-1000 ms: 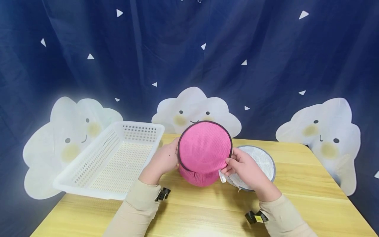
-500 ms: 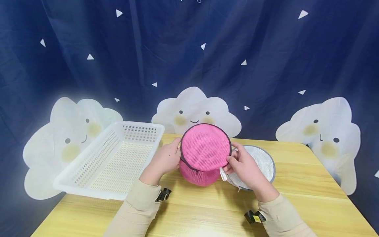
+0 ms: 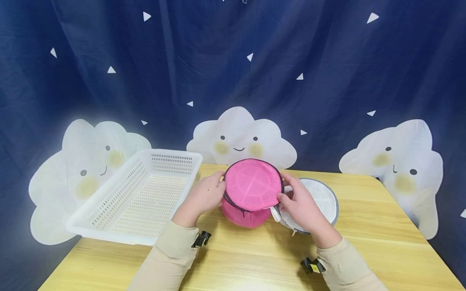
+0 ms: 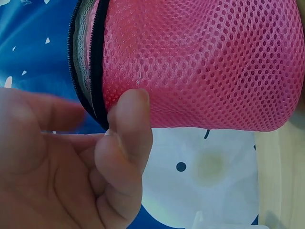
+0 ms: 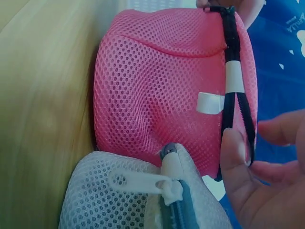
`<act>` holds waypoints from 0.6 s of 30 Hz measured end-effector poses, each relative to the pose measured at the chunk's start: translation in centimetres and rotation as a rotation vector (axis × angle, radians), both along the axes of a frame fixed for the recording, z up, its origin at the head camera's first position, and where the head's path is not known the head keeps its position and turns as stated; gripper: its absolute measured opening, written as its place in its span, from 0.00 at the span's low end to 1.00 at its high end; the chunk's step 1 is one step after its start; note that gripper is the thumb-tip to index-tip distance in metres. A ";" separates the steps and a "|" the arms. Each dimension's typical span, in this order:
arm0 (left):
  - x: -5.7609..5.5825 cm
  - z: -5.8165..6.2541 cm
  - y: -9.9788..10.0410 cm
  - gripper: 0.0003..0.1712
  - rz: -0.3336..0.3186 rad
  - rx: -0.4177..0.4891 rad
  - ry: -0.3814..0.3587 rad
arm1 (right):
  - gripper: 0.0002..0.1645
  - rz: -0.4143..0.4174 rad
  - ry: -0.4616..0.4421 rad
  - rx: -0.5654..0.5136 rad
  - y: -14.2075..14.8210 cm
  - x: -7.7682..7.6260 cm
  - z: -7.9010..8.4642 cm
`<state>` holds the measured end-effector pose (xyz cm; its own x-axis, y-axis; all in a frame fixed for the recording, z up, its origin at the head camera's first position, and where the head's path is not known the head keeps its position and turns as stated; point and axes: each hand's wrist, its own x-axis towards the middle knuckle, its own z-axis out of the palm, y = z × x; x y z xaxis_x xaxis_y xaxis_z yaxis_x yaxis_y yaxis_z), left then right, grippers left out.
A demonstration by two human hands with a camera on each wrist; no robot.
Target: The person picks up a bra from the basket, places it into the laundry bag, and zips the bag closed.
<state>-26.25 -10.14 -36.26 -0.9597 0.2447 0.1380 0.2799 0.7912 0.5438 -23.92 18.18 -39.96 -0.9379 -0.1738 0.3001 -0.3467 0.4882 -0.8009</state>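
A dark blue curtain (image 3: 233,60) printed with smiling white clouds (image 3: 267,155) and small white triangles hangs behind a pale wooden table (image 3: 247,262). Taking the pink mesh bag (image 3: 253,184) as the centre of a clock face, as the head camera sees it, a white perforated plastic basket (image 3: 120,238) lies at nine o'clock, just apart from the bag. The pink bag itself sits between the two hands, its round dark-edged top facing up and tilted slightly toward the wearer; the zip below that top gapes along part of the rim. At three o'clock, close beside it, is a round white mesh bag (image 3: 324,198) with a grey edge, partly hidden by the right hand (image 3: 303,206). That hand pinches the pink bag's rim at three o'clock between thumb and fingers, while the left hand (image 3: 205,194) does the same at nine o'clock. A black device (image 3: 201,239) sits at the left cuff. Smallest are a white tag (image 5: 209,103) on the pink bag's side and the white bag's pale zip pull (image 5: 138,182).
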 end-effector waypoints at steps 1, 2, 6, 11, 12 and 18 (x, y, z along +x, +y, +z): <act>0.0 0.0 0.0 0.30 0.004 0.009 -0.008 | 0.38 -0.004 0.022 0.041 0.0 0.0 0.0; 0.0 0.0 0.1 0.32 0.010 0.016 -0.019 | 0.39 -0.002 0.048 0.082 0.0 0.0 0.0; 0.0 0.1 0.6 0.41 0.032 0.058 -0.046 | 0.42 -0.003 0.148 0.229 -0.2 0.2 -0.1; 0.1 -0.1 1.0 0.36 0.058 0.134 -0.068 | 0.41 -0.024 0.256 0.350 -0.6 0.8 0.0; 0.1 -0.2 1.0 0.35 0.059 0.148 -0.078 | 0.41 -0.025 0.292 0.376 -0.8 0.9 0.0; 0.1 -0.5 1.2 0.30 0.048 0.181 -0.108 | 0.43 -0.018 0.563 0.549 -2.4 0.9 -0.4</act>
<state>-26.15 -8.96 -36.80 -0.9813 0.1791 0.0711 0.1767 0.6889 0.7030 -22.99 15.78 -40.39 -0.6746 -0.4210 0.6063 -0.6167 0.7729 -0.1494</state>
